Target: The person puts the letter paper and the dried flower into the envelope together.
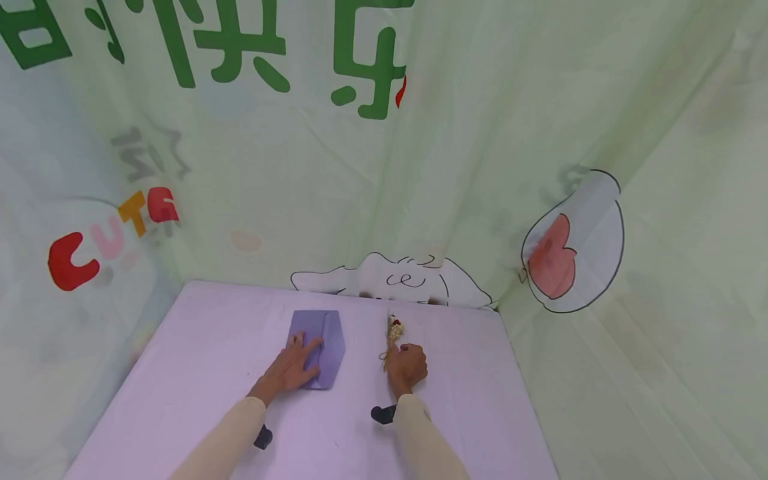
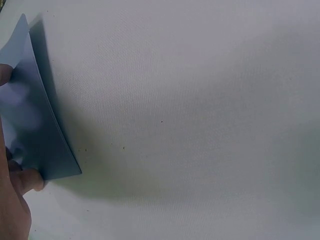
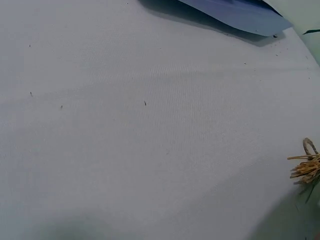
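Rests the left hand (image 1: 292, 367) on a folded piece of purple paper (image 1: 333, 353), fingers spread across the surface, not curled round anything. Curls the fingers of the right hand (image 1: 409, 365) inward, thumb against a small bundle of dried flowers (image 1: 395, 330) — seemingly a pinch on the stems, though not confirmed by the right wrist view, with only stem ends (image 3: 306, 169) and a twine loop (image 3: 310, 146) in sight there.

Lays the paper left of the bundle, creased lengthwise, with an edge apparently lifted above its shadow in the left wrist view. Shows as done, judging by how things lie, the creasing of the paper and the tying of the stems. Shows as not done any bringing together of the two: apart, with tabletop (image 1: 360, 427) between. Points to an early stage, as far as can be judged.

Reaches, beyond the tabletop, a pale backdrop (image 1: 480, 167) with green characters (image 1: 240, 41) — and a red heart (image 1: 553, 260) at right.
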The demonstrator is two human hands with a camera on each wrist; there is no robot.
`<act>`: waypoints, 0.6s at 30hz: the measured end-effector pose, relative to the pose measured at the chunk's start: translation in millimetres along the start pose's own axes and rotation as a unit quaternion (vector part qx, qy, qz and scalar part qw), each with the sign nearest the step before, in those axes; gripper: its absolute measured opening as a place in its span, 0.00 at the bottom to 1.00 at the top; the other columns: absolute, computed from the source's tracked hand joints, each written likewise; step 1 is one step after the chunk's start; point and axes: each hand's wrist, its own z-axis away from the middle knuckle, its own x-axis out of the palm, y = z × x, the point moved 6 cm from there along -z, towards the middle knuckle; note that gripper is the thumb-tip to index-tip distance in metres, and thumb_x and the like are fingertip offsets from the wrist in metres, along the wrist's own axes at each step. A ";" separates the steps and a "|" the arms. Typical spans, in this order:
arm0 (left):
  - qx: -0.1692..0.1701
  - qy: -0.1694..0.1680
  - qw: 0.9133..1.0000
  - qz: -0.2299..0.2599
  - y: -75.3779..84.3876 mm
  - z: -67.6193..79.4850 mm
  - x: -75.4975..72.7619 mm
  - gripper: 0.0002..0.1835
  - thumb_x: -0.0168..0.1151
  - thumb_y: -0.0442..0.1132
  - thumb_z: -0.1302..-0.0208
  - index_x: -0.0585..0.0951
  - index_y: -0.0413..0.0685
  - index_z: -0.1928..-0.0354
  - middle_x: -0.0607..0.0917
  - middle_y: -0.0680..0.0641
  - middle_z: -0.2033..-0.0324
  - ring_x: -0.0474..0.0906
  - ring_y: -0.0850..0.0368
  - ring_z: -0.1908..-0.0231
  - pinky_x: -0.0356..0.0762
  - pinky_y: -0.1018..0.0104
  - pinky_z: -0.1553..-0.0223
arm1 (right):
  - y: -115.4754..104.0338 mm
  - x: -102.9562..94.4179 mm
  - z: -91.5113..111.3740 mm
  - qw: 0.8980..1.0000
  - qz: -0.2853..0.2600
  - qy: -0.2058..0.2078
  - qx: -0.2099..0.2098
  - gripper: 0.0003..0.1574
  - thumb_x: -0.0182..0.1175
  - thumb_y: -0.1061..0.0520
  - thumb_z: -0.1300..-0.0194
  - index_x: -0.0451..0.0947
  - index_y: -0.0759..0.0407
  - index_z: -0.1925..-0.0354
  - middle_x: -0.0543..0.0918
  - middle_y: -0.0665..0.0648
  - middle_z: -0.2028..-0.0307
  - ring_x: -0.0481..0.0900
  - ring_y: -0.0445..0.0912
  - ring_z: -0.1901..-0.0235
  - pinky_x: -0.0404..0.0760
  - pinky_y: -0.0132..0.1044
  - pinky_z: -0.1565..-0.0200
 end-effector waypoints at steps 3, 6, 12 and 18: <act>0.000 -0.006 1.000 -0.012 -1.1 -0.8 4.0 0.34 0.67 0.48 0.29 0.74 0.51 0.23 0.67 0.17 0.26 0.70 0.20 0.30 0.78 0.27 0.39 | 1.0 1.2 -0.1 1.000 -0.004 -0.002 -0.003 0.14 0.77 0.54 0.34 0.91 0.65 0.59 0.93 0.65 0.63 0.88 0.65 0.57 0.78 0.62 0.48; -0.004 -0.007 1.000 -0.009 -3.4 -1.5 6.6 0.34 0.67 0.49 0.28 0.74 0.52 0.23 0.66 0.18 0.25 0.70 0.21 0.30 0.78 0.27 0.38 | -1.1 2.2 -0.1 1.000 0.001 -0.004 -0.012 0.11 0.76 0.56 0.34 0.92 0.64 0.62 0.93 0.64 0.65 0.89 0.65 0.58 0.79 0.62 0.50; -0.004 -0.002 1.000 -0.009 -4.2 -2.7 5.8 0.35 0.67 0.49 0.29 0.74 0.52 0.22 0.67 0.19 0.25 0.70 0.23 0.29 0.77 0.28 0.37 | -4.9 5.2 -1.8 0.999 0.027 -0.018 -0.026 0.11 0.74 0.56 0.33 0.91 0.63 0.69 0.92 0.62 0.69 0.89 0.62 0.64 0.81 0.61 0.54; 0.002 0.010 1.000 -0.011 -3.2 -1.5 6.0 0.34 0.68 0.49 0.31 0.75 0.50 0.24 0.68 0.18 0.26 0.71 0.23 0.32 0.79 0.28 0.40 | -7.8 11.5 -6.7 0.996 0.060 -0.036 -0.046 0.12 0.72 0.55 0.33 0.90 0.62 0.70 0.91 0.61 0.72 0.89 0.60 0.68 0.84 0.59 0.58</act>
